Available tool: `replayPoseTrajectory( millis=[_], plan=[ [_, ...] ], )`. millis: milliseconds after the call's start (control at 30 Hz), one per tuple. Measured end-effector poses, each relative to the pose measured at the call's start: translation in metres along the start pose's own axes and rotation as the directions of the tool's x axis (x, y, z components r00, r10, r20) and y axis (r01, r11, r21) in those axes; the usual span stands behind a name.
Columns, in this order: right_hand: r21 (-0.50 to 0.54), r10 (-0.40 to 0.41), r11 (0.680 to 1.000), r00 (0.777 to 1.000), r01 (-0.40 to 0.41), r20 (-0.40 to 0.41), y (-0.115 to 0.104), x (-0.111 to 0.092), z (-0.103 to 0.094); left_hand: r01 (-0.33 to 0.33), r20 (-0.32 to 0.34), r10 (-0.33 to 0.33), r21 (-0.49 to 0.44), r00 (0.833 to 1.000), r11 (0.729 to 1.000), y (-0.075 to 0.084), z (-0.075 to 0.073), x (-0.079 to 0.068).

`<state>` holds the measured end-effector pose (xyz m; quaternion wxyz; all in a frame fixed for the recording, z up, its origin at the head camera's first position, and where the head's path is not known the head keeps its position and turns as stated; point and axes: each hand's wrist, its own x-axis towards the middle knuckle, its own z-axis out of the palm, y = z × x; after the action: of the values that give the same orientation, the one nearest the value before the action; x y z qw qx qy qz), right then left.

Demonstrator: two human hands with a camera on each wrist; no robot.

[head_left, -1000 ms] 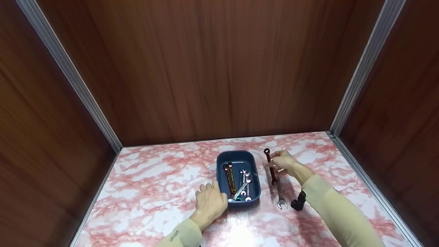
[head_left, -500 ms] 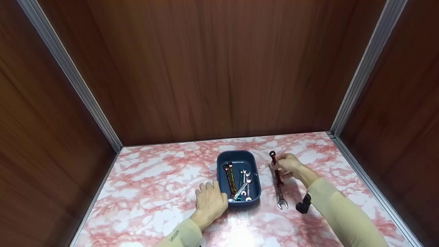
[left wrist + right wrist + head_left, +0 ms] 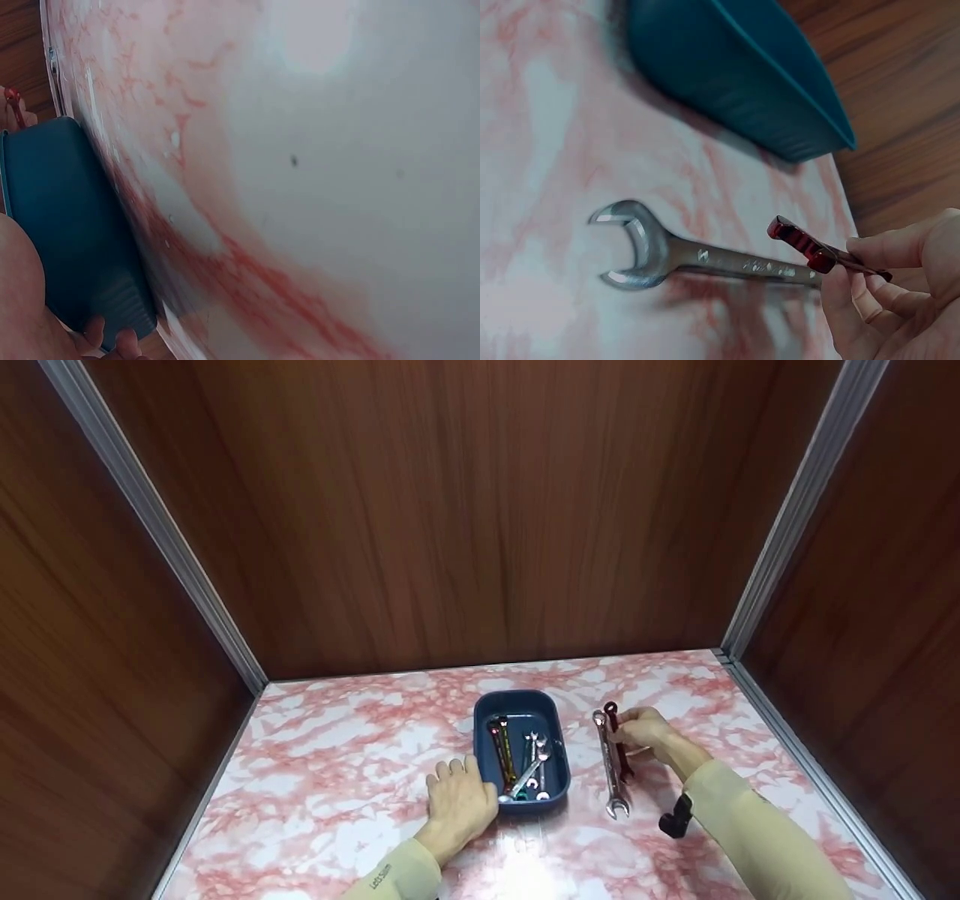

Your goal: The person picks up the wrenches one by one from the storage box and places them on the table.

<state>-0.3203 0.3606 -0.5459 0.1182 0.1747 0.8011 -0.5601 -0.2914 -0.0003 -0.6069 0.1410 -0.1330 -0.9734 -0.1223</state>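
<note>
My right hand (image 3: 643,733) pinches a red combination wrench (image 3: 622,761) between thumb and fingers. The right wrist view shows the wrench's open jaw end (image 3: 802,240) pointing away from the hand, above the table surface. Just left of it, a larger silver combination wrench (image 3: 609,772) lies on the table, open end toward me. My left hand (image 3: 459,802) grips the near-left corner of a dark blue plastic bin (image 3: 559,735), fingertips (image 3: 126,343) against its outer wall. Inside the bin lie several smaller wrenches (image 3: 504,750), gold, silver and green among them.
The table (image 3: 337,780) has a pink and white marbled top. Dark wood-grain panels (image 3: 480,510) with metal corner posts (image 3: 787,510) enclose it at the back and both sides. A black wrist strap piece (image 3: 676,817) sticks out from the right sleeve.
My right hand has carried the red wrench rightward and toward me, from left of the silver wrench across to its right side. The left hand and bin have stayed in place.
</note>
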Motion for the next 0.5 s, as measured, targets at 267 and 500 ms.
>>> replayPoseTrajectory(
  millis=[267,500],
  plan=[
    [-0.067,-0.047,0.997,0.998,0.044,-0.048,0.012,0.002,-0.005,-0.003,-0.004,0.003,0.006,1.0,1.0,0.0,0.002,0.001],
    [-0.077,-0.059,0.996,0.996,0.054,-0.066,0.02,0.004,-0.008,0.005,0.008,-0.005,0.0,1.0,1.0,0.0,0.0,0.001]
  ],
)
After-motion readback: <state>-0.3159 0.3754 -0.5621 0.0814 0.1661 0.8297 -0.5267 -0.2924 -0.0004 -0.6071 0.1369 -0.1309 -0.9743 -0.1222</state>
